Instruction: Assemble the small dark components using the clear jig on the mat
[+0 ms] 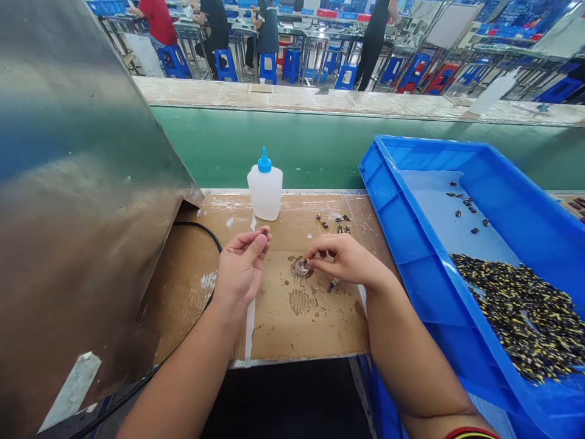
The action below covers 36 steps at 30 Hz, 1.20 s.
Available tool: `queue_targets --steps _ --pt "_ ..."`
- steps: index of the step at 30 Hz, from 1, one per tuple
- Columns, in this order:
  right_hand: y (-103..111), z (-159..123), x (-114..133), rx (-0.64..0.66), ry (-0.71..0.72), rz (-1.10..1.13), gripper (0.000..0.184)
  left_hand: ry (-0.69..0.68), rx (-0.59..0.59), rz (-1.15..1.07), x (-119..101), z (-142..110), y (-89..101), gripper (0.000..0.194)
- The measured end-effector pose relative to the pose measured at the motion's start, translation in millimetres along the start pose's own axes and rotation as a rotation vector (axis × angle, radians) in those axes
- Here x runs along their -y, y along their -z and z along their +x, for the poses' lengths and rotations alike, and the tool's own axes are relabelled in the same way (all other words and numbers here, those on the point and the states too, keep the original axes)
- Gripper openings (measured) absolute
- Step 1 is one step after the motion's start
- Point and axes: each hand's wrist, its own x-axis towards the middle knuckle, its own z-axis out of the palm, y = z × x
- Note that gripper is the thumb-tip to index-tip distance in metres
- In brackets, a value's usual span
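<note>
The blue plastic crate [393, 177] beside my work area holds a heap of black-and-yellow parts [516, 311]. On the cardboard bench top [297, 323], my left hand [242, 268] pinches a tiny dark part [264, 231] between its fingers [259, 241]. My right hand [342, 259] has its fingertips [309, 262] together at a small clear disc [301, 267], with open cardboard in front of it.

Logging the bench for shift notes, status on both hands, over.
Left hand pinching a small dark part. Right hand at a clear round disc on the cardboard. Squeeze bottle beyond them.
</note>
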Motion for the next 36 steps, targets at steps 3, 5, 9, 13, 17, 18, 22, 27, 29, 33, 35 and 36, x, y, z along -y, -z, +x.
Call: queue_targets --steps 3,5,9,13,17,18,22,27,29,33,35,36 --pt "2 -1 2 -0.012 -0.009 -0.003 0.007 -0.011 0.005 0.007 -1 0 0.0 0.041" --pt "3 -1 4 -0.037 -0.015 0.005 0.007 -0.026 0.015 0.018 -1 0 0.7 0.04" --pt "5 -2 10 -0.098 -0.035 0.044 0.008 -0.051 0.046 0.075 0 -3 1.0 0.041" --pt "3 -1 7 -0.093 -0.053 0.041 0.007 -0.046 0.061 0.106 0 -8 -1.6 0.038" --pt "-2 -1 0 -0.092 -0.091 0.011 0.006 -0.047 0.085 0.135 -1 -9 -4.8 0.039" --pt "-3 -1 -1 -0.089 -0.1 0.004 0.006 -0.051 0.092 0.143 -1 -9 -5.2 0.04" --pt "-4 0 -1 -0.085 -0.11 -0.035 0.007 -0.067 0.112 0.172 0 -9 -4.9 0.045" --pt "-5 1 0 -0.094 -0.104 -0.073 0.008 -0.109 0.127 0.221 2 -9 -1.4 0.037" --pt "-5 2 0 -0.109 -0.103 -0.105 0.009 -0.11 0.135 0.229 3 -10 0.7 0.036" --pt "-6 3 -1 -0.197 -0.111 -0.202 0.008 -0.11 0.169 0.239 5 -10 4.2 0.034" --pt "-7 3 0 -0.268 -0.101 -0.192 0.008 -0.111 0.186 0.246 6 -11 4.3 0.033" --pt "-7 3 1 -0.312 -0.092 -0.16 0.009 -0.111 0.195 0.244 5 -12 3.8 0.032"
